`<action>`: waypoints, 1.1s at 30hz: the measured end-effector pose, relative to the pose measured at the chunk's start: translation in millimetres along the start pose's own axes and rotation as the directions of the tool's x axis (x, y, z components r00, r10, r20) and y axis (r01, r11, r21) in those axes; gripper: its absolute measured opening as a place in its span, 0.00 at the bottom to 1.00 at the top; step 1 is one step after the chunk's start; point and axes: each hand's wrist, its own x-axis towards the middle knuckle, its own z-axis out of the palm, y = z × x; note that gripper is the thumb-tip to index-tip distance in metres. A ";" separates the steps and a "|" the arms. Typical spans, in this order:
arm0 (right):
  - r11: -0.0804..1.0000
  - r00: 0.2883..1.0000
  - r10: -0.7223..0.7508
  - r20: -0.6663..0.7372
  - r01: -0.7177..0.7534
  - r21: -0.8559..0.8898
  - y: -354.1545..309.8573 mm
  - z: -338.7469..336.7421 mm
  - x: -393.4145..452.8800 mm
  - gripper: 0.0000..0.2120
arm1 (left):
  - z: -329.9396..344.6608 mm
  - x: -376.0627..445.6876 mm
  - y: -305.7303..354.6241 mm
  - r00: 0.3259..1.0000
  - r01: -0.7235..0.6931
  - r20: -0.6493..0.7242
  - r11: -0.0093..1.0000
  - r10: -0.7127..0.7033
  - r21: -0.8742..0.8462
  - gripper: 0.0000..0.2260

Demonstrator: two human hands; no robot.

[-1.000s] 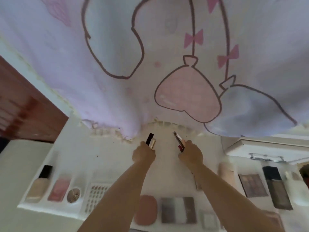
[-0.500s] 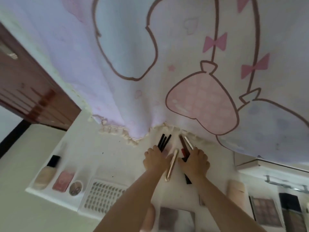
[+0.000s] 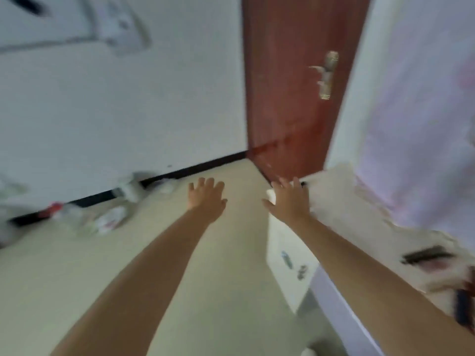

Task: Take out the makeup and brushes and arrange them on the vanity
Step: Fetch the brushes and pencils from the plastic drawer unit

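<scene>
Head view, blurred: bare left hand (image 3: 205, 196) at 12 o'clock over the beige floor, bare right hand (image 3: 290, 200) at 1 o'clock, fingers spread wide, holding nothing. Dark slim makeup sticks (image 3: 424, 256) lie on the white table (image 3: 334, 201) at 3 o'clock. Risk: gaze off the table, an arm could scatter them.

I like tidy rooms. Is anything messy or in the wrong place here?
Yes. Blurry litter lies scattered on the floor along the wall, left of the door. It looks like wrappers or bottles, too blurred to name. Both the left hand and right hand are open and hold nothing.
</scene>
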 end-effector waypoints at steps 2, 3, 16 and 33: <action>0.976 0.976 -0.218 -0.009 0.218 -0.015 -102.5 -12.5 2.9 0.27 | -17.5 -45.9 -86.9 0.985 0.170 -0.049 0.985 -0.168 0.035 0.20; 0.947 0.947 -0.322 -0.012 0.322 -0.014 -152.8 -16.0 -0.6 0.27 | -22.9 -71.2 -127.2 0.965 0.259 -0.058 0.964 -0.256 0.054 0.20; 0.253 0.235 -0.964 0.124 0.955 0.157 -669.4 63.3 -163.7 0.24 | 10.4 -412.8 -474.9 0.264 0.962 0.074 0.268 -0.962 0.048 0.22; -0.306 -0.293 -0.952 -0.088 0.899 0.314 -1100.2 171.4 -338.1 0.28 | 58.5 -648.7 -781.5 -0.457 0.887 -0.011 -0.456 -0.890 0.077 0.26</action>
